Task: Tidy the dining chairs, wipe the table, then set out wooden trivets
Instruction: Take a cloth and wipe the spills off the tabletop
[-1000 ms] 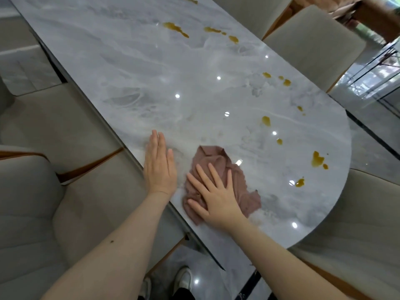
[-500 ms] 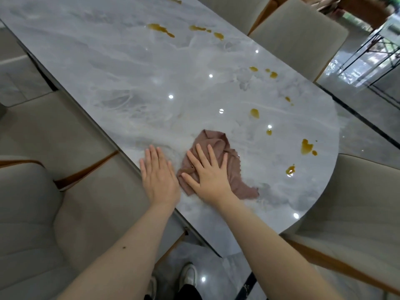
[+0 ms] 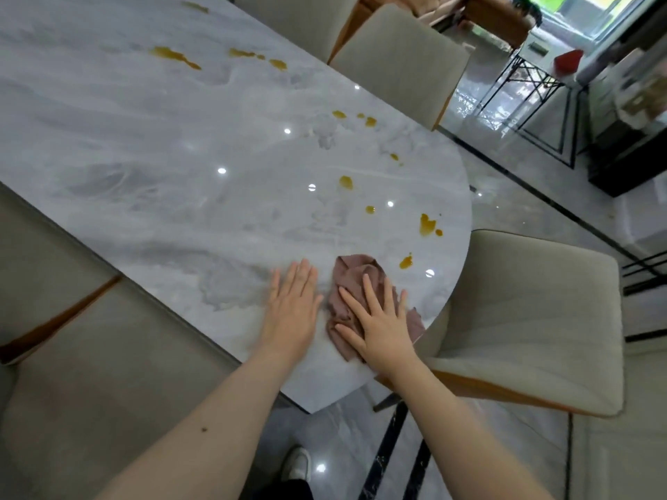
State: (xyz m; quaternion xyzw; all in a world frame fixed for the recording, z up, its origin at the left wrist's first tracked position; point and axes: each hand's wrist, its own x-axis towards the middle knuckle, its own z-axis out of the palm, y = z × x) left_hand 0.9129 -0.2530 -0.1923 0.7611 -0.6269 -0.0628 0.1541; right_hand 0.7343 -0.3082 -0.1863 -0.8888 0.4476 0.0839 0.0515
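A crumpled dusty-pink cloth [image 3: 348, 283] lies on the grey marble table [image 3: 180, 175] near its rounded near end. My right hand [image 3: 379, 319] presses flat on the cloth with fingers spread. My left hand [image 3: 292, 308] rests flat on the bare tabletop just left of the cloth, holding nothing. Several yellow-brown spills dot the table; the nearest one [image 3: 406, 262] lies just beyond the cloth, a larger one [image 3: 427, 225] sits by the right edge, and others [image 3: 177, 57] are farther up. No trivets are in view.
Beige upholstered chairs surround the table: one at the rounded end [image 3: 523, 319], one on the far side [image 3: 397, 63], and chairs on my left [image 3: 90, 355]. A black metal stand [image 3: 534, 102] stands on the glossy floor at right. My shoe [image 3: 299, 463] shows below.
My right hand has slid the cloth along the near edge toward the rounded end of the table, and my left hand has moved along beside it. The view has shifted to the right.
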